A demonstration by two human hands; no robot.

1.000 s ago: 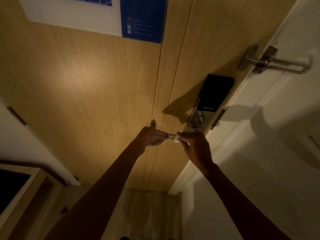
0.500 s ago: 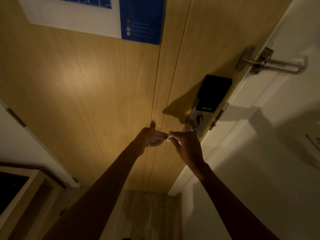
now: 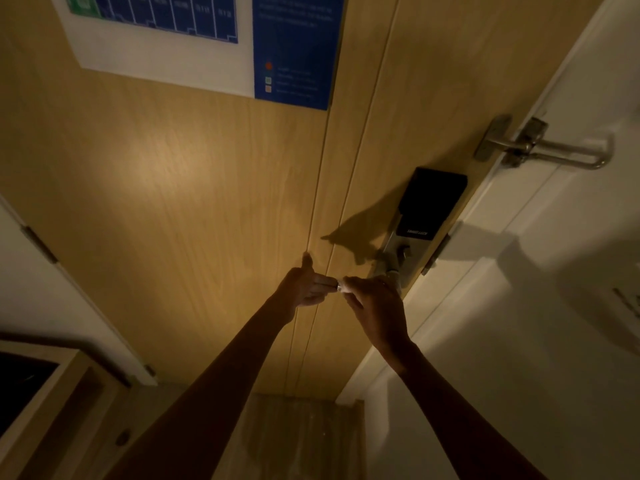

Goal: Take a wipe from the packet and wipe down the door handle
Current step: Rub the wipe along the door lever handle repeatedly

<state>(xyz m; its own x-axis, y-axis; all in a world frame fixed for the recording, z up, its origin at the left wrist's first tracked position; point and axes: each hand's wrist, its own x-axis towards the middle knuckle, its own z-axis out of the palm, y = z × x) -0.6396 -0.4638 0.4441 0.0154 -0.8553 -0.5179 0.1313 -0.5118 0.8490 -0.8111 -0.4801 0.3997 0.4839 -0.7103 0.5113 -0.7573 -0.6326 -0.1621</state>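
fingers of right hand (image 3: 377, 310) seemingly pinch wipe (image 3: 343, 288) on door handle (image 3: 388, 268); left hand (image 3: 304, 287) fingers loosely extended.

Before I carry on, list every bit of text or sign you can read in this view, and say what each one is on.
"SMART LOCK": small white letters on the black lock panel above the door handle; only just readable.
Blue notice on the door: lines of white text beside coloured symbols, too blurred to read.
White floor-plan sheet beside it: small labels over blue cells, too small to read.
Nothing else carries text.
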